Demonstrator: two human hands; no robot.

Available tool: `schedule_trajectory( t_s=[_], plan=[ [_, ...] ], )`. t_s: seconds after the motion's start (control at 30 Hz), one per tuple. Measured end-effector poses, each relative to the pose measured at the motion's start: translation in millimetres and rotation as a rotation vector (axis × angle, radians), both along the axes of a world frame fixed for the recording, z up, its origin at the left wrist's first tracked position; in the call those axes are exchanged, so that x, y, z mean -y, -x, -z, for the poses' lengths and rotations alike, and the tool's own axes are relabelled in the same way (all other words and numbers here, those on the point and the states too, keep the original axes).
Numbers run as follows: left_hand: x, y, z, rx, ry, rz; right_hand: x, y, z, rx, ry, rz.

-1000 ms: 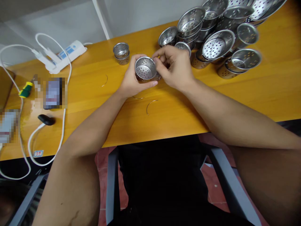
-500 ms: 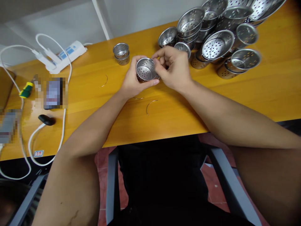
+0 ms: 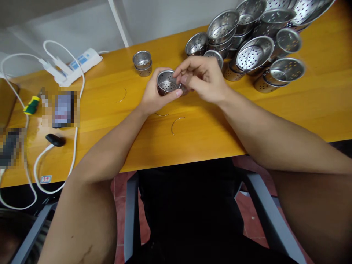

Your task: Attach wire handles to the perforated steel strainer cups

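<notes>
My left hand (image 3: pixel 153 96) is wrapped round a small perforated steel strainer cup (image 3: pixel 165 81), its open mouth facing up toward me, just above the yellow wooden table (image 3: pixel 192 135). My right hand (image 3: pixel 205 79) sits against the cup's right rim, fingers pinched over the edge; whatever is between them is too small to make out. Thin curved wire pieces lie on the table: one (image 3: pixel 176 124) in front of my hands, another (image 3: pixel 122 95) to the left.
A heap of steel strainer cups (image 3: pixel 253 44) fills the back right. Two stacked cups (image 3: pixel 142 62) stand behind my left hand. At the left lie a white power strip (image 3: pixel 79 62) with cables, a screwdriver (image 3: pixel 30 105), a black object (image 3: pixel 55 139) and blurred items.
The cup has tipped a little flatter and shifted slightly left. My right fingers have risen over its rim and stretched out further.
</notes>
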State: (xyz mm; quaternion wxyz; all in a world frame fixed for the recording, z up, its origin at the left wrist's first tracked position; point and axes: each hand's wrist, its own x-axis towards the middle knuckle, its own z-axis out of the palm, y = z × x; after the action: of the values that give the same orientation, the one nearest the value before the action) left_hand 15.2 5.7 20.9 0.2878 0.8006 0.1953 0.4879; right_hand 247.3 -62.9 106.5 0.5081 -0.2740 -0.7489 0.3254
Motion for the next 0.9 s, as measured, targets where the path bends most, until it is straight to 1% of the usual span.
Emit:
schedule_trajectory(
  t_s=[0.07, 0.1, 0.17, 0.27, 0.37, 0.5, 0.57, 0.67, 0.9],
  plan=[
    [-3.0, 2.3, 0.5, 0.06, 0.023, 0.071, -4.3, -2.5, -0.8, -0.014, 0.058, -0.103],
    [-3.6, 2.8, 0.3, 0.071, 0.038, 0.1, -5.4, -2.6, -1.1, -0.02, 0.088, -0.122],
    [-2.7, 2.7, -1.1, 0.052, 0.073, 0.126, -5.8, -0.7, -1.6, -0.036, 0.139, -0.11],
    [0.2, 1.3, -3.2, -0.013, 0.103, 0.068, -3.4, 4.4, -1.6, -0.088, 0.175, -0.067],
    [-0.2, 0.7, -2.8, -0.052, 0.074, 0.012, -0.5, 7.8, -1.5, -0.1, 0.184, -0.057],
    [-4.6, 1.2, 0.0, -0.005, -0.026, 0.056, 2.4, 7.8, -4.1, -0.064, 0.216, -0.051],
    [-5.0, 1.3, 0.4, 0.004, -0.06, 0.074, 3.6, 7.1, -6.6, -0.06, 0.234, -0.075],
    [-2.5, 1.2, -1.4, 0.002, -0.078, 0.066, 4.4, 5.9, -10.2, -0.07, 0.259, -0.133],
    [2.5, 2.0, -6.0, -0.066, -0.007, -0.002, 3.4, 5.2, -10.3, -0.086, 0.244, -0.179]
  ],
)
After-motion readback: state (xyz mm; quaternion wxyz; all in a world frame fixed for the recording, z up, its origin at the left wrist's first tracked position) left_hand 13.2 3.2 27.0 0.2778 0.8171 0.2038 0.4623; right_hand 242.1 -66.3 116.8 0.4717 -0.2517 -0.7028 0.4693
